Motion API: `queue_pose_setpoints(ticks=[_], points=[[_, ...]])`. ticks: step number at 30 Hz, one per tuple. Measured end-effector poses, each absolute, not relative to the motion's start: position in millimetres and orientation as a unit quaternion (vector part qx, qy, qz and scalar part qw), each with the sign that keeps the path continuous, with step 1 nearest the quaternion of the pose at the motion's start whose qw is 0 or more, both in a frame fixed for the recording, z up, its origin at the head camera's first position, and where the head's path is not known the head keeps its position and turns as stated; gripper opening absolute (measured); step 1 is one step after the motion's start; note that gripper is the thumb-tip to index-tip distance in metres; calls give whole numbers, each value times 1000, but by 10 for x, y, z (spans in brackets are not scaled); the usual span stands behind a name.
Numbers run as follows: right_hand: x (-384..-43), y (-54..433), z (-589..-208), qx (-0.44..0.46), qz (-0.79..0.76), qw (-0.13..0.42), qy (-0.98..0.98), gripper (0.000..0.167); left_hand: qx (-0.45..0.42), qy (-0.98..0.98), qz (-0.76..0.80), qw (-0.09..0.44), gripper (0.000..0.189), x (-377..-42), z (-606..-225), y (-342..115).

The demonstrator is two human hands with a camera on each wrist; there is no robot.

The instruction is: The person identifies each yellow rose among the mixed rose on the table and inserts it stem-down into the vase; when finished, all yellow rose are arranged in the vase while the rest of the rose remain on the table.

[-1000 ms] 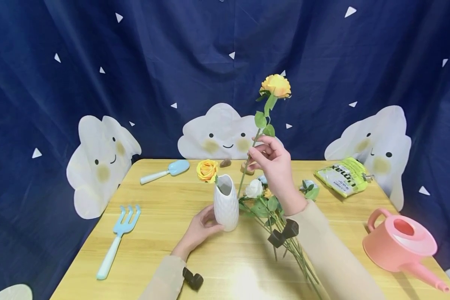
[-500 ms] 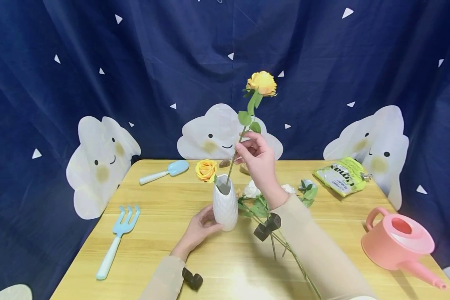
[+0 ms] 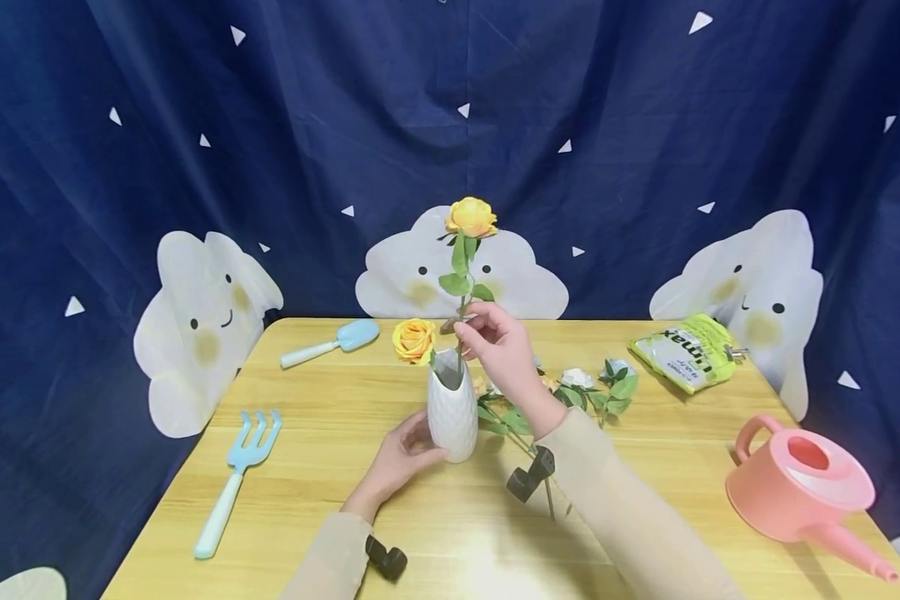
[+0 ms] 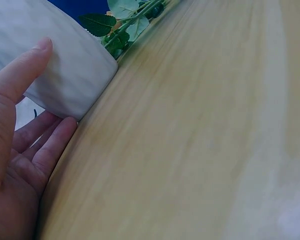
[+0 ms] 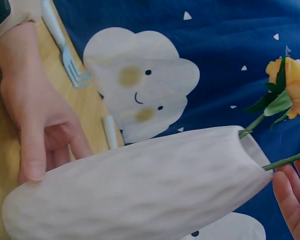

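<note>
A white textured vase [image 3: 453, 421] stands upright on the wooden table. My left hand [image 3: 394, 463] holds it low down, with the thumb on the near side and the fingers behind the base, as the left wrist view of the vase [image 4: 65, 65] shows. Between thumb and fingers my right hand [image 3: 504, 354] pinches the stem of a yellow rose [image 3: 471, 218] just above the vase. That stem's lower end is inside the vase mouth and hidden. Another yellow rose [image 3: 414, 341] leans out of the mouth to the left.
Loose white roses [image 3: 577, 378] and other flowers lie right of the vase, partly behind my right arm. A pink watering can [image 3: 795, 483] and a green bag [image 3: 686, 354] are farther right. At left lie a toy fork [image 3: 238, 475] and a toy shovel [image 3: 356, 334].
My right hand has moved left and then down with the yellow rose, bringing its stem from beside the vase into the mouth. The left hand and vase have stayed put.
</note>
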State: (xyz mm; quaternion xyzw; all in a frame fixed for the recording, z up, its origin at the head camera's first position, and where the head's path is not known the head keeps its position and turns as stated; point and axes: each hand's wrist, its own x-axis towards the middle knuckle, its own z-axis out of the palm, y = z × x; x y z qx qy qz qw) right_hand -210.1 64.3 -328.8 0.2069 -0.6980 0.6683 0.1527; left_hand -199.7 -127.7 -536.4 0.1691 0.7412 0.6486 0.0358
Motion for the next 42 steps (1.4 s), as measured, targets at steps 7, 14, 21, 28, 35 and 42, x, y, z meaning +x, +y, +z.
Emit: queue_pose_setpoints(ticks=[7, 14, 21, 28, 35, 42], points=[[-2041, 612, -3250, 190, 615, 133, -753, 9, 176, 738, 650, 43, 67, -1938, -5215, -1268], [-2127, 617, -3384, 191, 578, 124, -783, 11, 187, 741, 643, 39, 64, -1884, -5069, -1256], [-2281, 629, -3625, 194, 559, 123, -797, 12, 182, 740, 646, 44, 65, -1887, -5083, -1259], [-2275, 624, -3680, 219, 554, 156, -788, 9, 182, 749, 635, 44, 65, -1890, -5059, -1263], [-2240, 601, -3648, 211, 550, 177, -788, 8, 182, 749, 636, 44, 67, -1914, -5096, -1272], [-2013, 569, -3361, 214, 557, 163, -786, 8, 175, 745, 643, 36, 69, -1956, -5199, -1272]])
